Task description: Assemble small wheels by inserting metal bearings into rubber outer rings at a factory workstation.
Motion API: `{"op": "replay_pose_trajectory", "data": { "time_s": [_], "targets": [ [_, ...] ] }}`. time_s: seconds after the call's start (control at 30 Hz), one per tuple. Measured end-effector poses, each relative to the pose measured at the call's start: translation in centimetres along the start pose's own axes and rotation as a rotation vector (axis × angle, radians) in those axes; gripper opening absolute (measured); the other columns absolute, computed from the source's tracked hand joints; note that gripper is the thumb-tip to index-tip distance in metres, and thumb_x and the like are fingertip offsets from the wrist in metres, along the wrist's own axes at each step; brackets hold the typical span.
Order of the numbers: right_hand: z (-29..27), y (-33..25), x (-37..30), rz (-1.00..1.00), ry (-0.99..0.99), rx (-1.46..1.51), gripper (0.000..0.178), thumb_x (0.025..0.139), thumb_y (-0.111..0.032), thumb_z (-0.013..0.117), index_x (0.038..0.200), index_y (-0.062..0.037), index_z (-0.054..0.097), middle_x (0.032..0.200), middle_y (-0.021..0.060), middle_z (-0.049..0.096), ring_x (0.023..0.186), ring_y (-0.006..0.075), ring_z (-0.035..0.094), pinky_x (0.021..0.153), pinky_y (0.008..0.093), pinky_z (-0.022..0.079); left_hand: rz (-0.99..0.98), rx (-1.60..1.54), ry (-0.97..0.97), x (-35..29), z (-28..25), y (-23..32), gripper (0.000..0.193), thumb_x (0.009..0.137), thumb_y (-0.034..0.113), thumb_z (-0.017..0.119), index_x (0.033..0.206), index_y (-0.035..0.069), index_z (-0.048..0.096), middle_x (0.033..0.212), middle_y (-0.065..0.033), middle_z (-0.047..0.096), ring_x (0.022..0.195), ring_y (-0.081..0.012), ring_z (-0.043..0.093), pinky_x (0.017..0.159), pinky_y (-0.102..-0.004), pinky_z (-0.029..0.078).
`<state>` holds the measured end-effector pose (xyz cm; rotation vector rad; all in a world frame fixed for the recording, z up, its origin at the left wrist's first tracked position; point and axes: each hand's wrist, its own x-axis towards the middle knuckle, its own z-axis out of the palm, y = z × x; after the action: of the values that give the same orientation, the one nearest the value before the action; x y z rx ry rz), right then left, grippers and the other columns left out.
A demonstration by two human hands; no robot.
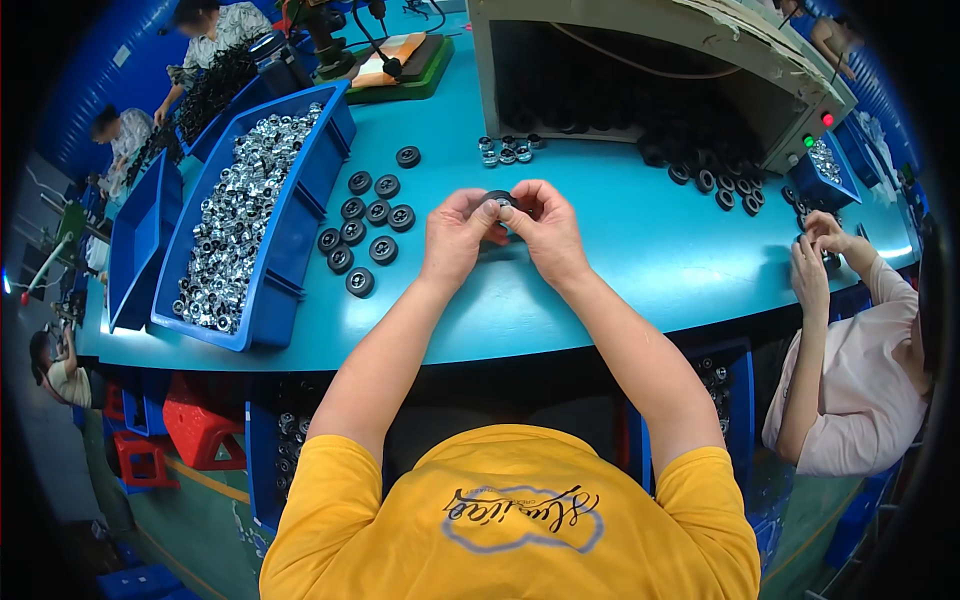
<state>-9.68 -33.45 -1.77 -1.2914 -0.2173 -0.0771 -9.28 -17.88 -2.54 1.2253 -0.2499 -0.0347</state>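
Over the middle of the teal table (450, 320), my left hand (455, 238) and my right hand (549, 234) are closed together on one small wheel (499, 197). It has a black tyre, and a bit of silver hub shows between my thumbs; my fingers hide its underside. Left of my hands, several black wheels (377, 212) lie flat in a loose group. Beyond my fingertips sits a small cluster of silver hubs (507, 156).
A long blue bin (275, 300) heaped with silver hubs stands at left, beside another blue bin (135, 260). A metal box-shaped machine (660, 30) at the back holds black tyres (705, 182) spilling out its front. A co-worker's hands (815, 262) work at far right.
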Motion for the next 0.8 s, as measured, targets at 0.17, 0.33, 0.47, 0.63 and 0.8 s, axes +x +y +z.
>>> {"op": "replay_pose_trajectory", "data": {
  "time_s": [0.17, 0.33, 0.47, 0.63, 0.8],
  "targets": [
    [0.8, 0.8, -0.2, -0.167, 0.115, -0.147, 0.026, 0.088, -0.009, 0.08, 0.097, -0.0063, 0.056, 0.088, -0.0011, 0.062, 0.079, 0.0069, 0.057, 0.069, 0.0247, 0.049, 0.094, 0.194, 0.14, -0.5, 1.5, 0.2, 0.02, 0.099, 0.014, 0.067, 0.112, -0.001, 0.067, 0.092, -0.0059, 0.07, 0.074, -0.0144, 0.067, 0.066, -0.0273, 0.058],
    [0.1, 0.6, 0.4, -0.081, 0.137, -0.16, 0.025, 0.087, -0.006, 0.079, 0.1, -0.0059, 0.057, 0.087, -0.001, 0.061, 0.079, 0.0073, 0.056, 0.07, 0.0247, 0.049, 0.264, 0.451, 0.107, -0.7, 2.1, 0.4, 0.022, 0.1, 0.007, 0.062, 0.119, -0.004, 0.066, 0.093, -0.006, 0.067, 0.074, -0.0129, 0.066, 0.067, -0.0263, 0.058],
    [0.1, -0.2, 0.3, -0.052, 0.121, -0.092, 0.023, 0.088, -0.004, 0.077, 0.101, -0.0053, 0.057, 0.087, -0.0007, 0.061, 0.08, 0.0077, 0.057, 0.072, 0.025, 0.05, 0.209, 0.424, 0.042, -0.5, 2.0, 1.0, 0.024, 0.101, 0.003, 0.059, 0.123, -0.005, 0.066, 0.098, -0.0067, 0.068, 0.076, -0.0122, 0.066, 0.068, -0.0258, 0.058],
    [0.9, -0.4, 0.1, 0.002, 0.095, -0.042, 0.027, 0.09, -0.007, 0.075, 0.113, -0.0006, 0.062, 0.09, 0.0007, 0.063, 0.083, 0.0085, 0.06, 0.074, 0.0251, 0.052, -0.012, 0.318, 0.097, -0.4, 1.3, 0.6, 0.026, 0.103, 0.006, 0.057, 0.127, -0.002, 0.066, 0.104, -0.0061, 0.069, 0.08, -0.0111, 0.066, 0.068, -0.0249, 0.058],
    [0.0, -0.7, 0.5, 0.101, 0.006, 0.025, 0.033, 0.093, -0.015, 0.073, 0.118, 0.0037, 0.064, 0.097, 0.0036, 0.066, 0.086, 0.0093, 0.062, 0.077, 0.0246, 0.053, 0.063, 0.253, 0.037, -0.7, 1.8, 0.6, 0.027, 0.104, 0.009, 0.057, 0.127, -0.001, 0.067, 0.102, -0.0049, 0.07, 0.078, -0.01, 0.065, 0.068, -0.0251, 0.058]
  ]
}}
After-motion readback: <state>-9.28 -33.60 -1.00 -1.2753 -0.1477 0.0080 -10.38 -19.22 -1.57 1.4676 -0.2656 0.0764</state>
